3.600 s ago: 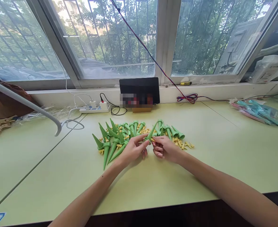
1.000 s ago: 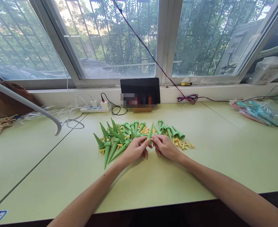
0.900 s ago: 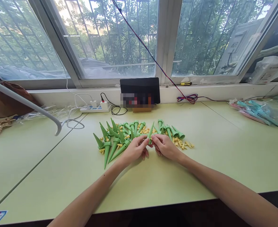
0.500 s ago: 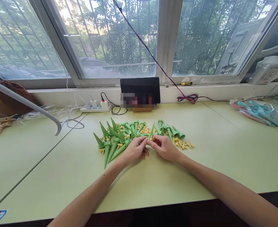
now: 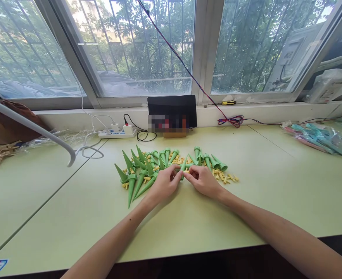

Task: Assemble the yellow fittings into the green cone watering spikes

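Observation:
My left hand [image 5: 165, 183] is closed on a green plastic watering spike [image 5: 184, 164], which stands roughly upright with its tip up. The fingers of my right hand [image 5: 203, 180] pinch a small yellow valve piece [image 5: 186, 171] against the side of that spike; whether it sits in the spike is too small to tell. Around my left hand lie several green spikes [image 5: 132, 189] in a heap. More green spikes [image 5: 207, 159] are behind my right hand, and loose yellow valve pieces [image 5: 221, 176] lie to its right.
A dark tablet [image 5: 171, 110] leans on a small brown stand at the back. A power strip [image 5: 118, 133] with white cables lies to its left. At the far left a white curved bar [image 5: 37, 133] crosses the table. Bagged turquoise items [image 5: 318, 135] lie at the right.
The held spike has shifted slightly left and down between my hands. My left hand's lower fingers have drawn in from below it. The heaps lie as before.

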Tool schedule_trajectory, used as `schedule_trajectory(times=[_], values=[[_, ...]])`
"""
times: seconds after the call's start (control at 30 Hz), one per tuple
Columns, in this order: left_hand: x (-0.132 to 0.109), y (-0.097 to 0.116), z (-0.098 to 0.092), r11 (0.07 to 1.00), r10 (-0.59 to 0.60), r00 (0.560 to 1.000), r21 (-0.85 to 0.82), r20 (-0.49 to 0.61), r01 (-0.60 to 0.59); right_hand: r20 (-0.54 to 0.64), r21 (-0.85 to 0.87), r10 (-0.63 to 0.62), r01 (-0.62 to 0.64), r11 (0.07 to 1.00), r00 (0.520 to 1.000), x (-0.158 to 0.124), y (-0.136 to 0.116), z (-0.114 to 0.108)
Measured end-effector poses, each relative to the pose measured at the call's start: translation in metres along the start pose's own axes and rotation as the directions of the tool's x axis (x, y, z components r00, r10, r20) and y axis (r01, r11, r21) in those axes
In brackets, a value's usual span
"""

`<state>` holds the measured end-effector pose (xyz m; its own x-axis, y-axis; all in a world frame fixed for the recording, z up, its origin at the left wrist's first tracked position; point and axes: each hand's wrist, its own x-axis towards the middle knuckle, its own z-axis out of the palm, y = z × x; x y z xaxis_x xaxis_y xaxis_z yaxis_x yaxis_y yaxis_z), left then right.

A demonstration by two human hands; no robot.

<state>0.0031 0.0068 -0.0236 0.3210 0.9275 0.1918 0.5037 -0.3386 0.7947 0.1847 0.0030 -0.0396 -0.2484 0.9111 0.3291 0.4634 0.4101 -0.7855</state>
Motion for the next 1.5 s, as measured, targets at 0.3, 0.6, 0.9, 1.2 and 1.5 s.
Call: schedule_trajectory(times=[0.3, 0.6, 0.9, 1.2, 1.5], values=[[-0.005, 0.006, 0.000, 0.964, 0.050, 0.998, 0.262, 0.026, -0.055, -0.131, -0.021, 0.037, -0.040, 0.999, 0.991, 0.002, 0.001, -0.002], [-0.006, 0.005, 0.000, 0.939, 0.032, 0.997, 0.339, 0.069, -0.053, -0.125, 0.008, 0.028, -0.027, 1.000, 0.992, 0.001, -0.001, -0.002], [-0.003, 0.001, 0.000, 0.954, 0.092, 0.996, 0.287, -0.023, -0.082, -0.151, 0.041, 0.004, 0.002, 0.999, 0.989, 0.000, -0.003, -0.003], [0.001, 0.000, -0.009, 0.967, 0.154, 0.917, 0.248, -0.369, -0.063, -0.204, 0.019, 0.001, 0.003, 1.000, 0.979, 0.001, -0.007, -0.005], [0.004, -0.002, -0.015, 0.986, 0.100, 0.875, 0.167, -0.473, -0.022, -0.159, 0.051, -0.010, 0.018, 0.999, 0.987, 0.000, -0.005, -0.004]])
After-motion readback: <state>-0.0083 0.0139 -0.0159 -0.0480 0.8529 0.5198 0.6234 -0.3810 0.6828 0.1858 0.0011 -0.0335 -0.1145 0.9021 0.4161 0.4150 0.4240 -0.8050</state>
